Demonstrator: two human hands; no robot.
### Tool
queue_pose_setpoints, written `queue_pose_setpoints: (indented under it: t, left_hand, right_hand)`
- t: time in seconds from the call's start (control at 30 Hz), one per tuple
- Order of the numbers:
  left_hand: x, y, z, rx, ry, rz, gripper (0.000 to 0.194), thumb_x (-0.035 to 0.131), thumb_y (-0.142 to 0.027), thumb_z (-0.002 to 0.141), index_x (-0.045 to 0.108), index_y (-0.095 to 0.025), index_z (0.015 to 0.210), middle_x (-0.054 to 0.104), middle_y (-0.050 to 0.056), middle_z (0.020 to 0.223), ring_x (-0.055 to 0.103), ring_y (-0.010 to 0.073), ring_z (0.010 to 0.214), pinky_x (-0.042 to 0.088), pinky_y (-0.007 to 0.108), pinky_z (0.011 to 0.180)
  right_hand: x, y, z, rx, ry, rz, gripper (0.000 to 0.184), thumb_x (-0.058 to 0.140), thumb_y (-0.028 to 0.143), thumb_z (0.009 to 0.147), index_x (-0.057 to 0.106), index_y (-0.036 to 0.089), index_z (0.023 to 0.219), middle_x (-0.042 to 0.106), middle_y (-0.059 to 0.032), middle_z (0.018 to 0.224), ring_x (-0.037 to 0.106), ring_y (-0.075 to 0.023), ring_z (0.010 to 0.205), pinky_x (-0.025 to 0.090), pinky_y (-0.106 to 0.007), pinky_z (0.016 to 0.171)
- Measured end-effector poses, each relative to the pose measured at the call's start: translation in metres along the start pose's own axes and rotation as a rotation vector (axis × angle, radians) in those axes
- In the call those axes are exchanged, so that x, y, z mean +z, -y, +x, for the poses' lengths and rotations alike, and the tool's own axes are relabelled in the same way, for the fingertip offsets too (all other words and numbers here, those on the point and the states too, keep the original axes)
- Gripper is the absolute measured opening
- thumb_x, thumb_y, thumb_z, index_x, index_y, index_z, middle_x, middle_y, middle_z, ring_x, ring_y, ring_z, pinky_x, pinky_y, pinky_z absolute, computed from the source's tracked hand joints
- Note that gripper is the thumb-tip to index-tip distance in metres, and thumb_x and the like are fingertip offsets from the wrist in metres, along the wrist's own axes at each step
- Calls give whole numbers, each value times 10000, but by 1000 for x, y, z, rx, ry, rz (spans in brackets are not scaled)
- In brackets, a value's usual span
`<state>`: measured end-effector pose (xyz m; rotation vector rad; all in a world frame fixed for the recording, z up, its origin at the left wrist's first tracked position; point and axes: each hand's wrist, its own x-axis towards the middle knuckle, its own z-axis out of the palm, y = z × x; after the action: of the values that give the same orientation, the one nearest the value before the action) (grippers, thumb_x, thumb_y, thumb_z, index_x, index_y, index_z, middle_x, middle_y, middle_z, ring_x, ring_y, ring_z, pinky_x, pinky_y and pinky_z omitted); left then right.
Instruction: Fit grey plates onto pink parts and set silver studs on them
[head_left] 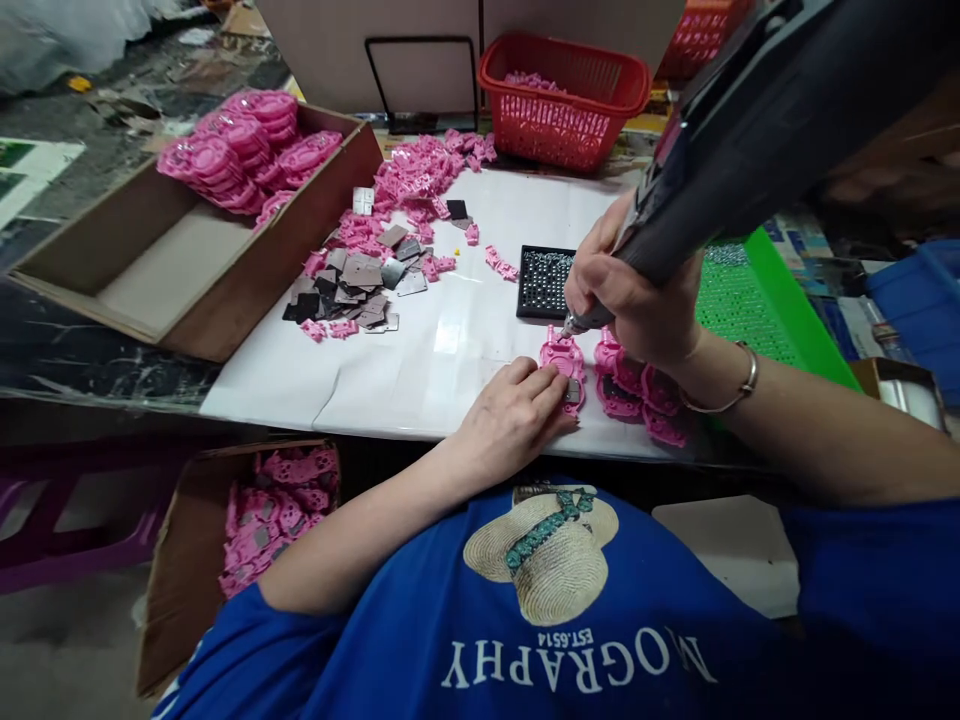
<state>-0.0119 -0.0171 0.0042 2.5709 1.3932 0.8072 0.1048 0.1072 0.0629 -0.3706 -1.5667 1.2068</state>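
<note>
My right hand (637, 290) is wrapped round a dark power screwdriver (720, 170) that slants down from the upper right. Its tip meets the top edge of a pink plastic casing (559, 360) lying on the white work surface. My left hand (514, 410) grips that casing from the left, fingers pressed over its lower part, where a grey plate shows. Just right of it lie several more pink casings (619, 385) with dark plates in them. Behind the screwdriver tip stands a black tray (541, 312) of small screws, partly hidden by my right hand.
At left a cardboard box (180, 335) holds stacked pink parts. Loose pink pieces (420, 175) and grey and black plates (360, 275) are heaped mid-left. A red basket (570, 125) stands behind, a green tray (795, 310) at right. Another box (176, 550) of pink casings sits below the table edge.
</note>
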Motion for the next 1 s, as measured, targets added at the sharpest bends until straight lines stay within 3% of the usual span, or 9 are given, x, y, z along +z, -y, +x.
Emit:
queue_pose_setpoints:
  t: [0.2, 0.33, 0.43, 0.5, 0.6, 0.77, 1.0]
  left_hand:
    - [0, 1, -1, 25, -47, 19, 310, 535, -363, 976, 616, -102, 1123, 685, 148, 1117, 598, 232, 945, 541, 407, 864]
    - [1, 1, -2, 39, -76, 20, 315, 567, -335, 962, 613, -71, 1127, 687, 159, 1116, 588, 238, 954, 544, 398, 862]
    - [2, 2, -3, 36, -95, 6, 329, 588, -330, 951, 608, -66, 1145, 687, 163, 1126, 584, 239, 963, 549, 398, 859]
    - [3, 2, -3, 29, -93, -1, 320, 588, -336, 951, 608, -86, 1150, 687, 157, 1133, 589, 238, 965, 553, 406, 851]
    - [4, 2, -4, 21, -82, -9, 321, 588, -337, 951, 605, -98, 1165, 685, 154, 1148, 591, 241, 976, 555, 414, 853]
    - [3, 2, -3, 27, -86, 4, 321, 587, -336, 951, 608, -83, 1148, 686, 160, 1145, 593, 241, 971, 557, 408, 855]
    - [4, 3, -4, 43, -112, 8, 315, 587, -344, 951, 609, -91, 1138, 688, 153, 1145, 600, 239, 955, 559, 407, 858]
  right_hand:
    - [-8, 1, 11, 45, -37, 42, 312, 814, 464, 664, 589, 293, 799, 487, 77, 543, 424, -99, 401, 385, -300, 401]
    - [-20, 12, 26, -115, -86, 63, 242, 795, 417, 712, 638, 272, 824, 482, 75, 570, 448, -86, 395, 375, -280, 400]
    - [-33, 10, 34, -174, -196, -23, 250, 802, 418, 698, 618, 268, 778, 591, 54, 721, 471, -72, 407, 359, -275, 389]
    - [-41, 2, 35, -128, -254, -85, 301, 802, 487, 671, 598, 301, 790, 611, 55, 768, 483, -86, 434, 372, -296, 408]
    - [-48, -11, 34, -56, -287, -162, 347, 767, 586, 665, 575, 354, 838, 565, 65, 659, 483, -126, 457, 383, -330, 443]
    - [-49, -23, 32, -29, -275, -169, 385, 770, 599, 650, 550, 337, 826, 516, 80, 536, 440, -132, 427, 376, -331, 451]
    - [-50, -22, 33, -47, -281, -206, 485, 763, 673, 634, 533, 318, 871, 572, 52, 665, 483, -128, 459, 370, -326, 445]
